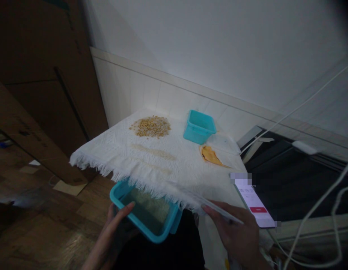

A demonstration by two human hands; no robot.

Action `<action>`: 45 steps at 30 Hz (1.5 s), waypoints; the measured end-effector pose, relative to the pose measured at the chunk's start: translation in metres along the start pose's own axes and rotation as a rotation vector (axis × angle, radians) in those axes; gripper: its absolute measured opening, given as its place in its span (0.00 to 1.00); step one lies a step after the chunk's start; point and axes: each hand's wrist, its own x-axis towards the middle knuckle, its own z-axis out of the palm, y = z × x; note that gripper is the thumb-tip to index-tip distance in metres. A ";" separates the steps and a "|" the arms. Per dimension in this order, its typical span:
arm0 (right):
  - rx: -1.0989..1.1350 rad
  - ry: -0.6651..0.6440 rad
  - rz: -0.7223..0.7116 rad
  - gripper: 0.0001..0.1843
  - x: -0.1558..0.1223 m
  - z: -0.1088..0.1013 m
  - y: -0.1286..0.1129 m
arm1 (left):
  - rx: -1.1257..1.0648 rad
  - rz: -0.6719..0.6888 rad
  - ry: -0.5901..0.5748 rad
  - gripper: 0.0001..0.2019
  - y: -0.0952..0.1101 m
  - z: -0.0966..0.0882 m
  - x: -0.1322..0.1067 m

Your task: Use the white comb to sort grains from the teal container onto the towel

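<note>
My left hand (112, 228) grips a teal plastic container (159, 238) by its side, with the thumb over the rim. The tub is tilted under the fringed front edge of a white cloth (187, 168), and pale rice-like grains (154, 206) lie inside it. Pinched in my right hand (235, 228) is a thin, pale flat strip (223, 214), reaching along the cloth's edge; its exact kind is unclear. Thin bands of pale grains (155, 151) lie on the cloth. Behind them is a pile of yellow beans mixed with pale grains (152, 126).
A second teal container (199, 133) stands at the back, beside a clear lid (226, 143) and an orange-brown, leaf-shaped piece (211, 155). A lit phone (255, 202) lies at right, near white cables (314, 210). Cardboard boxes (35, 108) stand left; a wall is behind.
</note>
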 end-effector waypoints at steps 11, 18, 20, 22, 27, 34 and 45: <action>-0.069 -0.001 -0.063 0.18 0.022 0.023 0.025 | -0.030 0.019 0.072 0.40 0.003 -0.003 0.004; -0.040 -0.089 -0.202 0.18 0.006 0.010 -0.001 | -0.064 0.032 0.053 0.42 0.005 -0.004 -0.003; -0.051 -0.100 -0.224 0.19 0.002 0.007 -0.008 | -0.057 0.026 0.055 0.43 0.006 -0.004 -0.003; -0.056 -0.109 -0.235 0.19 0.001 0.006 -0.012 | -0.060 0.018 0.052 0.44 0.006 -0.005 -0.003; -0.089 -0.013 -0.119 0.19 0.013 0.020 0.001 | -0.036 0.001 0.052 0.44 0.006 -0.004 -0.003; -0.035 0.011 -0.062 0.15 0.035 0.042 0.024 | -0.038 0.031 0.043 0.43 0.009 -0.008 0.000; 0.036 -0.058 -0.195 0.19 0.010 0.023 -0.007 | -0.025 0.026 0.046 0.42 0.008 -0.018 0.011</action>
